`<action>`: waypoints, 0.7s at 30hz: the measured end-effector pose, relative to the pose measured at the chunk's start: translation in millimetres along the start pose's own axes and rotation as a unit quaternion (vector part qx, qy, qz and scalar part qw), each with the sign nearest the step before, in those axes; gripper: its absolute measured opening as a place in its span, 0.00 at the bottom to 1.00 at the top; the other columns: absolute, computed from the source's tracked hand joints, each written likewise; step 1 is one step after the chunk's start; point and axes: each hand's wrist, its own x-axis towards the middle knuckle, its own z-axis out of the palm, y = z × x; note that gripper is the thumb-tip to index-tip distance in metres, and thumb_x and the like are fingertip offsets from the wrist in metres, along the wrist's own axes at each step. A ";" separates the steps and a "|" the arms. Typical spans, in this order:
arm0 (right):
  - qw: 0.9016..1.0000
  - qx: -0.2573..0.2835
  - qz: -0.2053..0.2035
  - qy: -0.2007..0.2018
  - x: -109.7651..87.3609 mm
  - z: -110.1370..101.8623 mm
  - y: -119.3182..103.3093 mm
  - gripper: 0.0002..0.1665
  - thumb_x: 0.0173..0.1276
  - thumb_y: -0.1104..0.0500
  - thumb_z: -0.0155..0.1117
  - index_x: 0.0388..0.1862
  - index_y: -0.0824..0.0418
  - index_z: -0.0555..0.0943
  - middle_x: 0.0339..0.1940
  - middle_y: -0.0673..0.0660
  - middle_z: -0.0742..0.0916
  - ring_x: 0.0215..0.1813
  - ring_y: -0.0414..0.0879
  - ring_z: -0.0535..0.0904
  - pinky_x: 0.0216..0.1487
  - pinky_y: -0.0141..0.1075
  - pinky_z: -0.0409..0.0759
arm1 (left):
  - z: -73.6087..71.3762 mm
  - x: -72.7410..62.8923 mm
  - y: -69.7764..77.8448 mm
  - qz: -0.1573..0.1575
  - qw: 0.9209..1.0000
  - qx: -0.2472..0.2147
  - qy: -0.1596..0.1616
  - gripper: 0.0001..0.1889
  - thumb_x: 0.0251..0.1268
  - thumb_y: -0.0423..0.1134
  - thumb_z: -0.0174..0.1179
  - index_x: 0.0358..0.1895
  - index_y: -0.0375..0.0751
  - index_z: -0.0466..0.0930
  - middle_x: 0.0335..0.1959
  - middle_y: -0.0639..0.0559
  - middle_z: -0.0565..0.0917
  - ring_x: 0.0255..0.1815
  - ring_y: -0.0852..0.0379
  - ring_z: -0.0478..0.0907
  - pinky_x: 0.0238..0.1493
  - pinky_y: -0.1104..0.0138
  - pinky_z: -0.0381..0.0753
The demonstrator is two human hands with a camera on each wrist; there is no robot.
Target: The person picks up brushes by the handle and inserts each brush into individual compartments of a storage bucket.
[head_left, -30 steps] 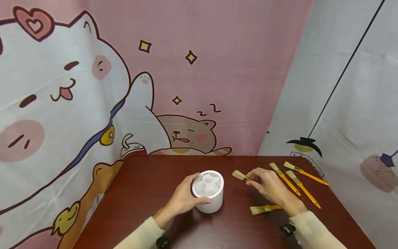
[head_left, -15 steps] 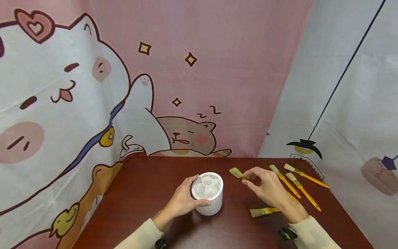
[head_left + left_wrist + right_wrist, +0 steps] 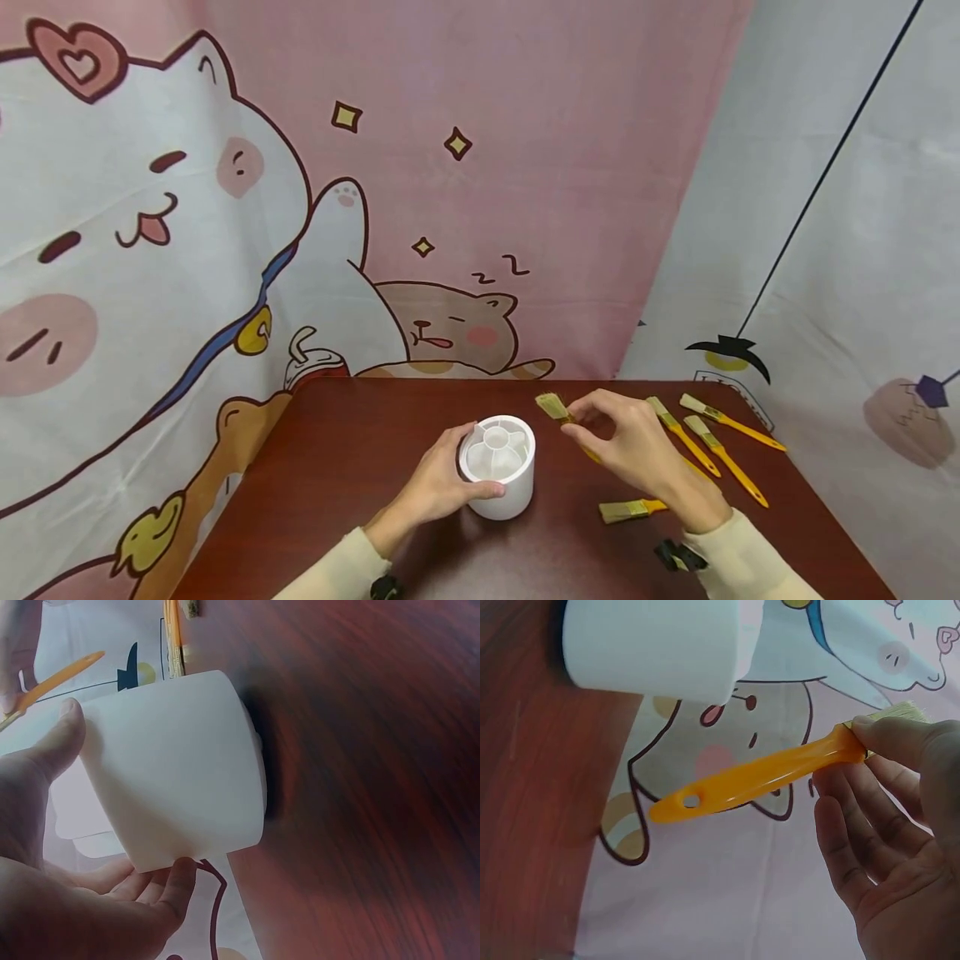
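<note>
Well, the left hand [image 3: 431, 492] curls round the white cup [image 3: 513, 496] standing on the table [image 3: 337, 467], while just right of it, apart, a raised brush [image 3: 553, 407] sits pinched in the right hand [image 3: 628, 433], with a second brush [image 3: 617, 512] near that wrist and three more brushes [image 3: 724, 458] farther right.

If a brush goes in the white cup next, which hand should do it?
Probably the right hand: it pinches a paintbrush near the bristles, leaving the handle end free. The left hand grips the cup, so it looks better placed for steadying.
</note>
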 end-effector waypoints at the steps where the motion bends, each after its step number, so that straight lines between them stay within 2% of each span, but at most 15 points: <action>1: 1.000 0.003 -0.002 -0.001 1.6 -0.2 -2.1 0.19 0.64 0.64 0.93 0.46 0.47 0.93 0.40 0.38 0.94 0.40 0.32 0.90 0.46 0.23 0.87 | 0.1 -0.2 -0.2 0.001 1.000 0.000 -0.001 0.61 0.50 0.55 0.95 0.86 0.33 0.72 0.81 0.36 0.82 0.79 0.35 0.82 0.81 0.37 0.81; 13: 0.999 0.024 -0.029 0.009 15.9 2.4 -28.2 0.20 0.62 0.65 0.93 0.46 0.48 0.93 0.41 0.40 0.95 0.40 0.36 0.93 0.47 0.27 0.90 | -0.4 -0.3 -0.5 -0.003 1.000 -0.005 -0.008 0.62 0.51 0.55 0.95 0.86 0.33 0.71 0.81 0.35 0.81 0.79 0.34 0.82 0.81 0.36 0.81; 21: 0.997 0.062 -0.042 0.003 21.1 9.5 -39.9 0.20 0.63 0.67 0.92 0.47 0.49 0.93 0.40 0.41 0.95 0.40 0.35 0.92 0.45 0.30 0.92 | -1.1 -0.3 -0.7 -0.003 1.000 -0.006 -0.012 0.62 0.52 0.56 0.94 0.86 0.32 0.71 0.82 0.35 0.80 0.79 0.34 0.81 0.81 0.36 0.81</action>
